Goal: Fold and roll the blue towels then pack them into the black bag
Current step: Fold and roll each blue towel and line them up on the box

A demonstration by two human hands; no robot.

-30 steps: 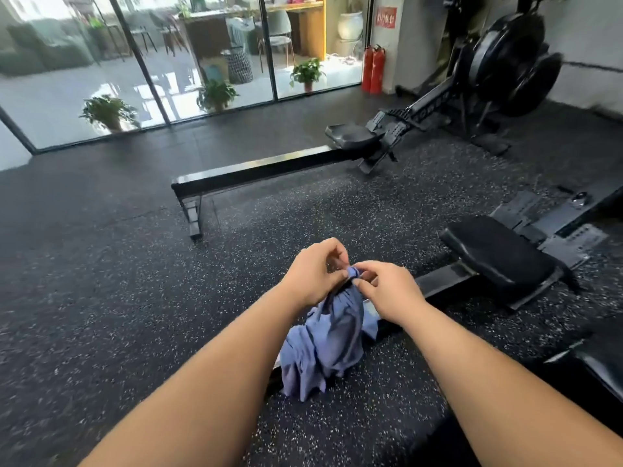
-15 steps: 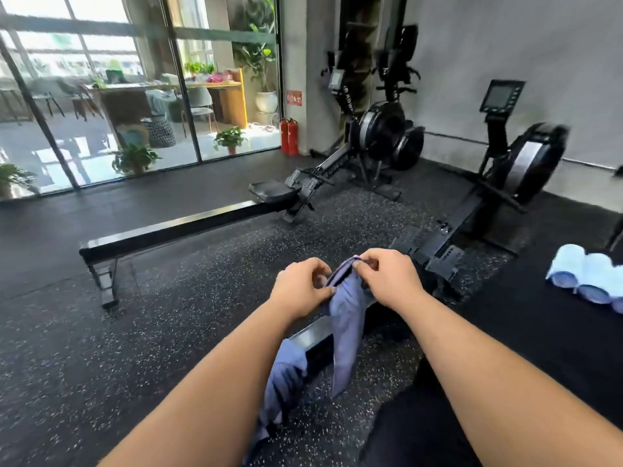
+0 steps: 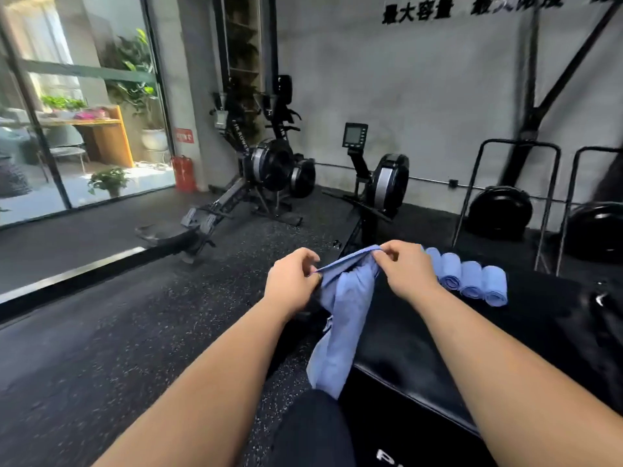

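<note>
Item: blue towel (image 3: pixel 344 318), unfolded, held up by its top edge at centre of view, the rest hanging bunched down over the near-left edge of the black padded table (image 3: pixel 421 332); left hand (image 3: pixel 291 281), fingers pinched together on the left end of that edge; right hand (image 3: pixel 406 267), fingers pinched together on the right end; the edge is drawn fairly taut between them. Adjacent: four rolled towels (image 3: pixel 468 278), side by side on the table just right of the right hand; the black bag cannot be told for certain. Surroundings: speckled rubber floor (image 3: pixel 135 332) to the left; rowing machines (image 3: pixel 269 170) far, against the wall. Step in hand, by judgement: opening the towel out ahead of the first fold; next move calls for laying it flat on the table, edges squared, before folding. Change from the earlier frames: towel lifted higher and its edge spread wider; view swung right, so the full row of rolls now shows.
</note>
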